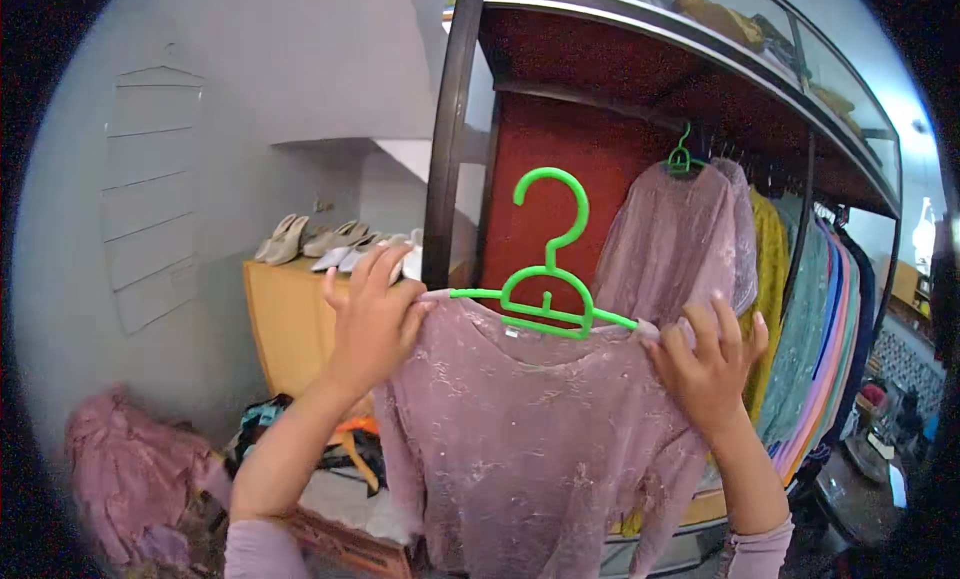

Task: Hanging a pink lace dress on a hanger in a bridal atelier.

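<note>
A mauve long-sleeved top (525, 414) with a patterned surface hangs on a bright green plastic clothes hanger (551, 275) in front of me. My left hand (375, 309) pinches the top's shoulder at the left end of the hanger. At the other shoulder my right hand (705, 361) grips the fabric between thumb and fingers. The hanger's hook stands upright and free, touching no rail. Its two arms run inside the neckline, so their ends are hidden by cloth.
Behind stands a dark-framed wardrobe (450, 151) with a similar mauve garment (667, 234) and several others hanging inside. Shoes (283, 239) stand on a wooden cabinet (274, 324) at the left. Mauve cloth (135, 474) is heaped at the lower left. A wire rack (154, 196) hangs on the wall.
</note>
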Demonstrator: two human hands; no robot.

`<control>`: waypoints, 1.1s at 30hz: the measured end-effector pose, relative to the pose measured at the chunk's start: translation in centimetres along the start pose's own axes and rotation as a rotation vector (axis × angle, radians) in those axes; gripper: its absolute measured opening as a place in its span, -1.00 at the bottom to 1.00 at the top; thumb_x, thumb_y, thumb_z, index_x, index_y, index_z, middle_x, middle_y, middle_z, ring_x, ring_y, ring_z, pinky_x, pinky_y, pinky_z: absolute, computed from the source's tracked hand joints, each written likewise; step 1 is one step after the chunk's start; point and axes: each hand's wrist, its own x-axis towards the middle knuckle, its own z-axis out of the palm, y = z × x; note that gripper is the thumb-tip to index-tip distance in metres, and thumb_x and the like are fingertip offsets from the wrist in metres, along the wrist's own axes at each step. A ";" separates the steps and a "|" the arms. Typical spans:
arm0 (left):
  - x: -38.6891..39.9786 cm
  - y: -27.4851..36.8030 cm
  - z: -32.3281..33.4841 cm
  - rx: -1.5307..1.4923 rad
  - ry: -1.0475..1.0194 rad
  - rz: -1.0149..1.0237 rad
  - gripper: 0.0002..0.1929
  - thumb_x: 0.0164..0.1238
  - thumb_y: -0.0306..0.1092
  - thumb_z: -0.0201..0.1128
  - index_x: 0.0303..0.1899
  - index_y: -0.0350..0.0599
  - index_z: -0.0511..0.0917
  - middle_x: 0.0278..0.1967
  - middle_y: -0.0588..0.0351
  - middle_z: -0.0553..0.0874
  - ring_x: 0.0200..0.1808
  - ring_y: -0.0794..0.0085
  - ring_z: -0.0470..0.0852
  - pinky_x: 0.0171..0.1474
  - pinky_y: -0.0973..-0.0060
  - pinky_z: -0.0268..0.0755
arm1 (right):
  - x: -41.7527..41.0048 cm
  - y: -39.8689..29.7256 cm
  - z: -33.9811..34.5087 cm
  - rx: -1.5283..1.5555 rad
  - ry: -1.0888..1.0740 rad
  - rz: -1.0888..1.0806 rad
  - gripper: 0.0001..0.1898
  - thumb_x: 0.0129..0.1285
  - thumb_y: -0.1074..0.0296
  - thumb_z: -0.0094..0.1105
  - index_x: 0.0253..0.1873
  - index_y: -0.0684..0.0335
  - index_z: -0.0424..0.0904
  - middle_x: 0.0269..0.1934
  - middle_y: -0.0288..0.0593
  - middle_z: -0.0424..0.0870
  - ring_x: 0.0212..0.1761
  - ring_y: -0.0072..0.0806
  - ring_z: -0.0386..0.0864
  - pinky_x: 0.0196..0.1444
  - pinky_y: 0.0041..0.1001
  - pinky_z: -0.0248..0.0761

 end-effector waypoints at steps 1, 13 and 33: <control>0.1 -0.5 1.2 0.007 0.028 0.009 -0.87 0.11 -0.22 0.24 -0.35 0.01 0.59 0.18 0.13 0.39 0.30 0.24 0.22 0.18 -0.16 -0.19 | 0.4 -0.2 0.7 -0.037 -0.003 -0.049 -0.80 0.04 0.06 0.25 -0.42 -0.05 0.44 -0.10 -0.38 0.51 0.21 -0.40 0.35 0.31 0.04 -0.33; 9.3 4.4 18.0 0.619 0.381 0.137 -0.58 0.18 -0.17 0.01 0.08 0.03 0.50 0.36 0.09 0.20 0.42 0.32 0.06 0.30 -0.13 -0.50 | 2.7 6.3 11.3 -0.021 -0.354 0.346 -0.72 0.18 0.10 0.14 -0.37 0.21 0.60 -0.15 -0.17 0.45 0.19 -0.21 0.27 0.24 0.32 -0.28; 13.0 13.1 30.4 -0.206 0.036 0.290 -0.64 0.06 -0.03 0.21 -0.15 0.01 0.54 0.19 0.02 0.37 0.35 0.19 0.15 0.22 -0.13 -0.18 | 5.9 22.6 42.3 -0.747 -0.292 0.142 -0.79 0.05 0.25 0.03 -0.46 0.06 0.70 -0.45 -0.21 0.62 -0.06 -0.23 0.42 0.37 0.18 -0.40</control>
